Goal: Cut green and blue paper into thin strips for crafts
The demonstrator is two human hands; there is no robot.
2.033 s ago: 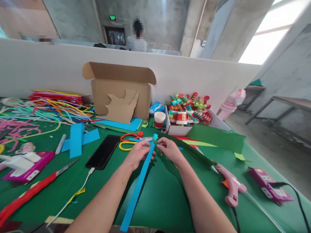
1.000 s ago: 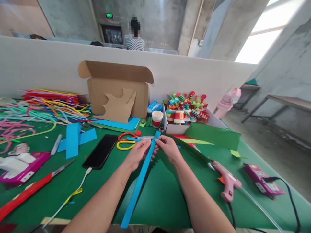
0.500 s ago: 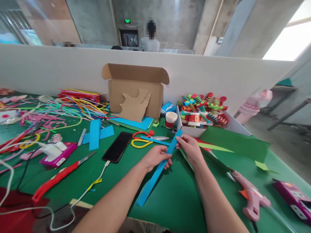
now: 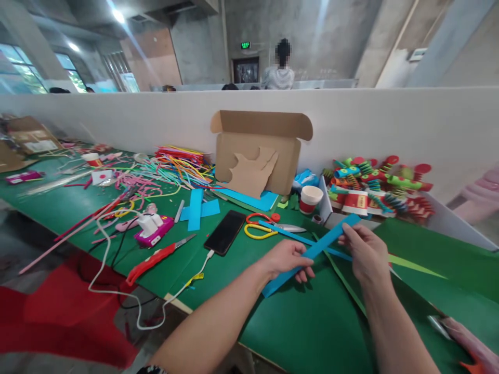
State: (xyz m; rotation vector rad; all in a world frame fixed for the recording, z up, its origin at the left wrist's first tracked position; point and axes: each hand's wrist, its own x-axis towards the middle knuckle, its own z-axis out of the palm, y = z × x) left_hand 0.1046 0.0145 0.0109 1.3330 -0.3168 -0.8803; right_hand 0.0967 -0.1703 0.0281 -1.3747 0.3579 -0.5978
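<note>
A long blue paper strip [image 4: 329, 239] is held slantwise above the green table by both hands. My left hand [image 4: 289, 259] pinches its middle between thumb and fingers. At the strip's upper right end, the fingertips of my right hand [image 4: 364, 249] are closed on it. Beneath runs another narrow blue strip [image 4: 288, 232], partly covered by the held one. Scissors [image 4: 261, 230] with a red and a yellow handle loop lie beyond my left hand, close to a black phone [image 4: 225, 232] on a white cable.
Two crossed blue strips [image 4: 195, 210] lie left of the phone, near a red-handled knife [image 4: 156, 261]. Behind stand a cardboard box [image 4: 261, 124], a paper cup [image 4: 311, 199] and a box of colourful cup figures [image 4: 356, 202]. A pink glue gun [image 4: 468, 337] rests at right.
My view has turned left, so the table's contents appear further right. Both hands still hold the blue strip, which now lies at a flatter slant.
</note>
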